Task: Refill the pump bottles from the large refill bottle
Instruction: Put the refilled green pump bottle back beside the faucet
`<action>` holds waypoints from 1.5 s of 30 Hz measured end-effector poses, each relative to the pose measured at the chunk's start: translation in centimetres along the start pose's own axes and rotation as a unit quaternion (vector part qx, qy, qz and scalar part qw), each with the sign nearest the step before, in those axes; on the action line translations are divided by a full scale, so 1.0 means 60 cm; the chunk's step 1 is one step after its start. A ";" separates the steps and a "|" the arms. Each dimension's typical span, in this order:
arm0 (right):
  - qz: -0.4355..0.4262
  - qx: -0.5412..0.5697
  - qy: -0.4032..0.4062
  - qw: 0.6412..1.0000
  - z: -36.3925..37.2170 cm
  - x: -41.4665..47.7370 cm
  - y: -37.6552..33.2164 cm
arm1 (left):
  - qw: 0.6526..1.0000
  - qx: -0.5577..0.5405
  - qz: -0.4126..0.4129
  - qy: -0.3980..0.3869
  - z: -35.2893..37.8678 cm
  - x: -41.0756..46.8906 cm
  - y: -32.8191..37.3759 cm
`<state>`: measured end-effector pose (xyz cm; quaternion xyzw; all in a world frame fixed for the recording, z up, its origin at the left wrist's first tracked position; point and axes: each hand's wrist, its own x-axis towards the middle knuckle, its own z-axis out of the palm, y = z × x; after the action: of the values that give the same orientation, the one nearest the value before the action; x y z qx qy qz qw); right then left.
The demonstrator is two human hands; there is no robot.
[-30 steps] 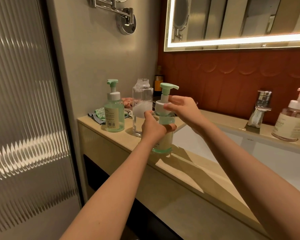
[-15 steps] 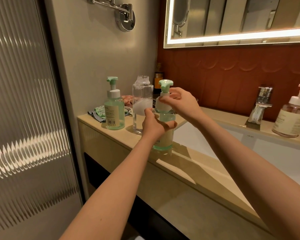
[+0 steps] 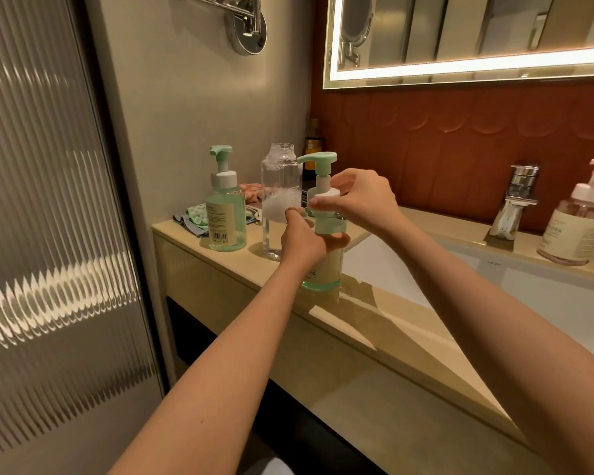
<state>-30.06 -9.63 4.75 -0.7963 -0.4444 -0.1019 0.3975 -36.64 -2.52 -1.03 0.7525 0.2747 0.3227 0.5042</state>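
Left hand (image 3: 302, 240) wraps body of green-tinted plastic pump bottle (image 3: 323, 272), upright at worktop (image 3: 374, 303) front edge, steadying it. Right hand (image 3: 364, 197) pinches white screw collar (image 3: 324, 195), likely to twist pump. Clear uncapped refill bottle (image 3: 282, 200) stands just behind.

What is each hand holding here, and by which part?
The left hand grips the near green pump bottle round its body; the right hand pinches that bottle's white pump collar.

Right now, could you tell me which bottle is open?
The clear bottle: no cap, standing between the held pump bottle and the left pump bottle.
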 end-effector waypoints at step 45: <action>0.040 0.158 -0.063 0.985 0.008 -0.009 -0.001 | 1.000 -0.009 0.011 -0.007 -0.004 -0.012 0.008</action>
<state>-30.54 -9.61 4.19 -0.7455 -0.4472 0.0356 0.4929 -37.25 -3.05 -0.66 0.7531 0.2601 0.3258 0.5090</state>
